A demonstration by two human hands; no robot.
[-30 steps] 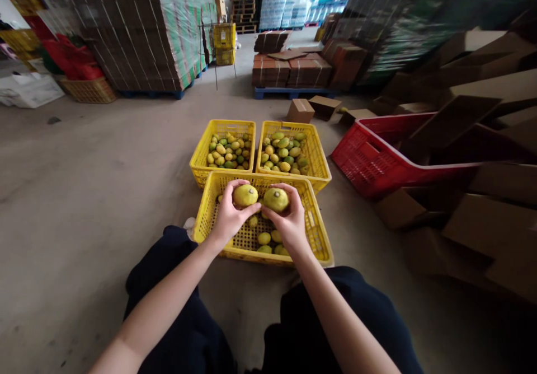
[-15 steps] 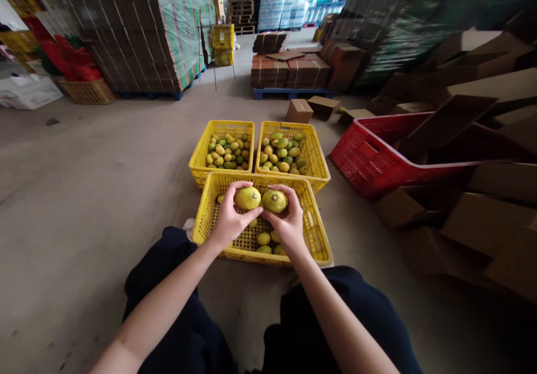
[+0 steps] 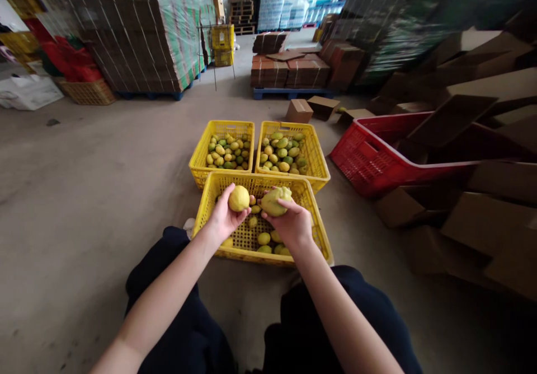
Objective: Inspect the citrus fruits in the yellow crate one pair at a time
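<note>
My left hand is closed round a yellow lemon, its rounded side facing me. In my right hand rests a greener, bumpy lemon, tilted sideways with the thumb across it. Both hands are above the near yellow crate, a little apart from each other. Several loose lemons lie on the crate's perforated floor, partly covered by my hands and wrists.
Two more yellow crates, left and right, hold many yellow and green lemons just beyond. A red crate with cardboard boxes stands at the right. Farther back, flattened cartons sit on a blue pallet.
Both lemons have been turned, their stem ends no longer facing me. My hands have moved slightly apart, and the right one has rolled so its back shows.
</note>
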